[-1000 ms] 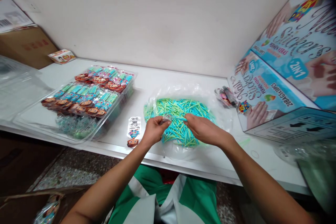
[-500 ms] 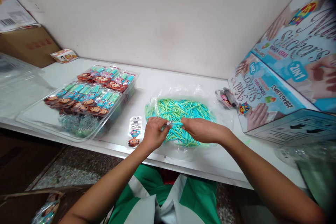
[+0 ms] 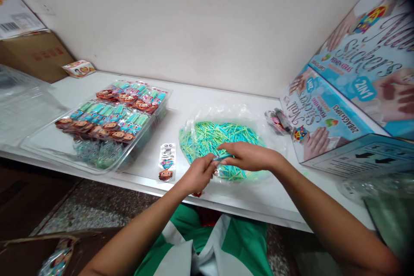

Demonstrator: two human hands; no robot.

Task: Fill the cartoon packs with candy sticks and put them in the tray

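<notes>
My left hand (image 3: 199, 174) is closed on a small printed plastic packet; its brown cartoon-head end (image 3: 197, 194) pokes out below the fingers, and the rest is hidden. Between the hands lies a small bundle of thin blue sticks (image 3: 224, 156), one end at the left fingertips by the packet. My right hand (image 3: 250, 155) pinches the other end, its fingers stretched over the top. Beneath both hands a clear plastic bag (image 3: 237, 114) lies spread, with a heap of loose green and blue sticks (image 3: 210, 133) in it. A flat packet (image 3: 167, 162) rests left of the bag.
A clear plastic tray (image 3: 114, 168) to the left holds rows of filled packets (image 3: 110, 123). Large blue printed boxes (image 3: 339, 99) stand at the right, with a small dark packet (image 3: 277, 120) beside them. Cardboard (image 3: 35, 54) fills the far left corner, near a small orange-white box (image 3: 79, 69).
My left hand has moved slightly right and down, and the packet's cartoon end now shows below it. My right hand has opened its fingers somewhat over the sticks.
</notes>
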